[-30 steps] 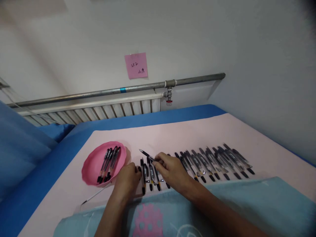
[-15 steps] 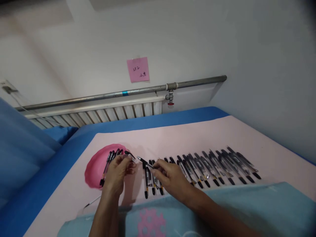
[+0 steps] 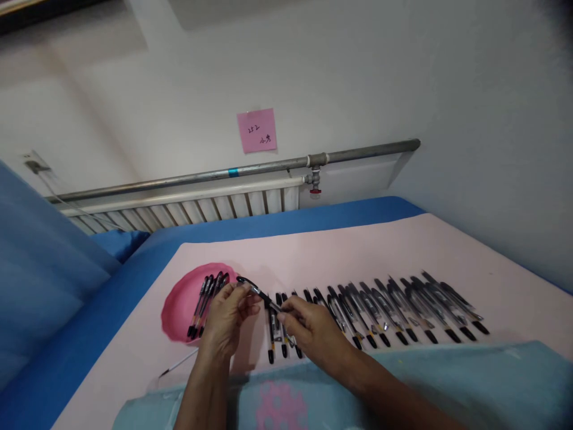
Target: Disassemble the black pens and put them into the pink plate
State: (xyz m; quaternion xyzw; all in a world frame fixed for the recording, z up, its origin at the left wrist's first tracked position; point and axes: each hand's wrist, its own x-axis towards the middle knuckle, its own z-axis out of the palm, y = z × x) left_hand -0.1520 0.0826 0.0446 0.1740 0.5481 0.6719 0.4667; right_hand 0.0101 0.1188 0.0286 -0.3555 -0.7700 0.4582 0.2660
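My right hand [image 3: 311, 329] pinches the barrel of a black gel pen [image 3: 271, 303], which slants up and to the left. My left hand [image 3: 229, 315] has its fingertips closed on a black pen cap [image 3: 247, 281]. Cap and pen now line up, with the pen's tip end at the cap; how far it sits inside I cannot tell. Beneath and beside my right hand lie a few uncapped pens [image 3: 271, 343]. A longer row of pens [image 3: 389, 310] spreads to the right, with loose-looking clear and black parts among them.
Left of my left hand stands a pink scalloped bowl [image 3: 168, 325] with several capped pens [image 3: 208, 301]. A thin pen refill [image 3: 179, 362] lies in front of it. Pink paper [image 3: 313, 251] covers the blue surface [image 3: 286, 225]. Behind are a radiator [image 3: 215, 209] and a pipe [image 3: 188, 181].
The pen in my right hand and the cap in my left have come together; a gap was between them before. The view has shifted slightly.
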